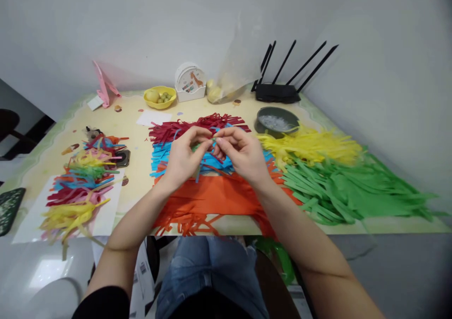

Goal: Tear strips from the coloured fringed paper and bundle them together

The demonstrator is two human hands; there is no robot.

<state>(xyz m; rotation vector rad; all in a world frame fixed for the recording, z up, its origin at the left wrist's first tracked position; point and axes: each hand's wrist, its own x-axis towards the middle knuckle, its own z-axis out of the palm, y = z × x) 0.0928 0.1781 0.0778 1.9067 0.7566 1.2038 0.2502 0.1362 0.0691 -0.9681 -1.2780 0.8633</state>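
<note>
My left hand (189, 154) and my right hand (242, 151) meet over the middle of the table, thumbs and fingertips pinched close together. Between them is a small bit of something green and blue, mostly hidden by the fingers; it looks like thin strips. Beneath the hands lie fringed blue sheets (160, 159), with fringed dark red sheets (164, 133) behind and fringed orange sheets (219, 194) in front. To the right are fringed yellow strips (314, 144) and fringed green sheets (363, 187).
A many-coloured fringed garland (81, 182) lies at left beside a dark phone-like object (123, 159). A grey bowl (277, 121), a black router (277, 93), a yellow fruit dish (160, 97), a giraffe-print holder (190, 82), a plastic bag (240, 64) and a pink stand (104, 85) stand along the back.
</note>
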